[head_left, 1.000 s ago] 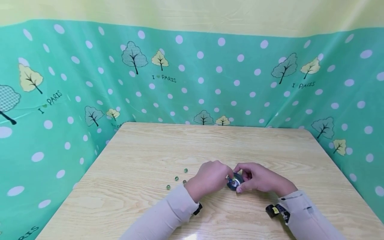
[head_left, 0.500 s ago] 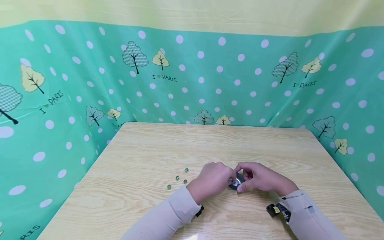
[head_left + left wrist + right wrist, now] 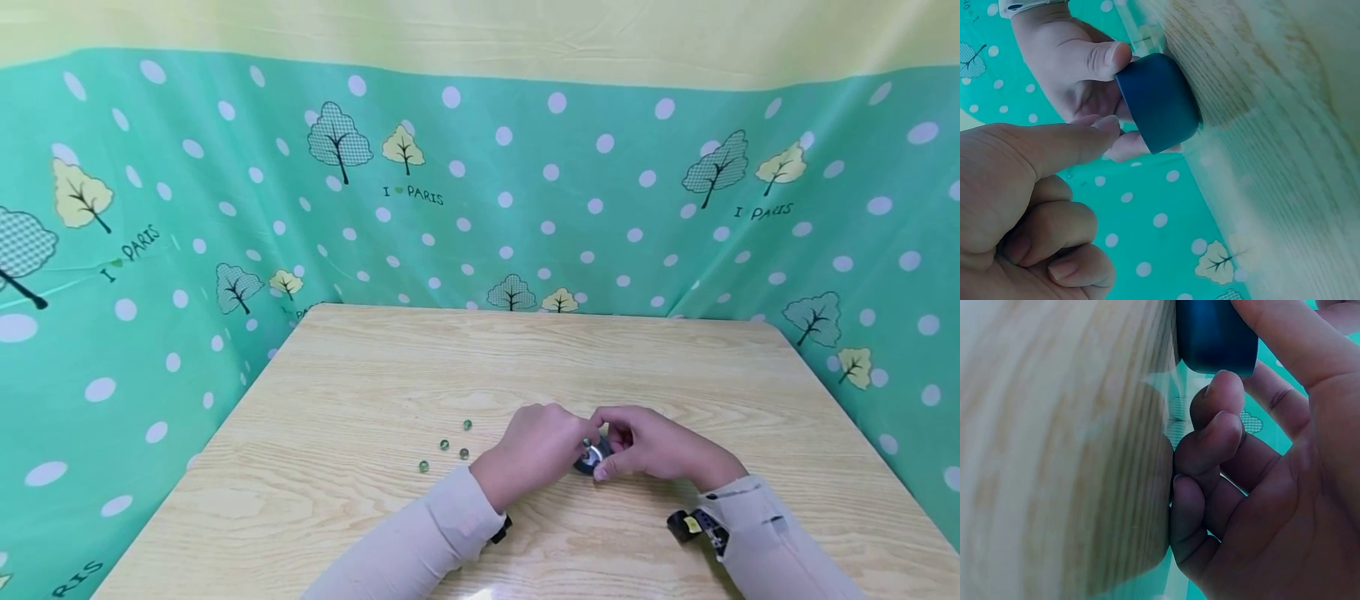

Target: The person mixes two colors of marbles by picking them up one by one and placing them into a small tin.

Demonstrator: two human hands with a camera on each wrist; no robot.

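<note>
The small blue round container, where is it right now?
In the head view the blue container sits on the wooden table near its front middle, held by the right hand, with the left hand beside it.

A dark blue cap point(image 3: 1159, 103) is showing a silvery inside. Green marbles point(image 3: 444, 446) are lying on a pale wood-grain table point(image 3: 375, 367). Teal cloth point(image 3: 525, 192) is showing white dots, checked and yellow trees and "I PARIS" lettering under a yellow band point(image 3: 480, 33). Sleeves point(image 3: 420, 542) are looking beige.
</note>
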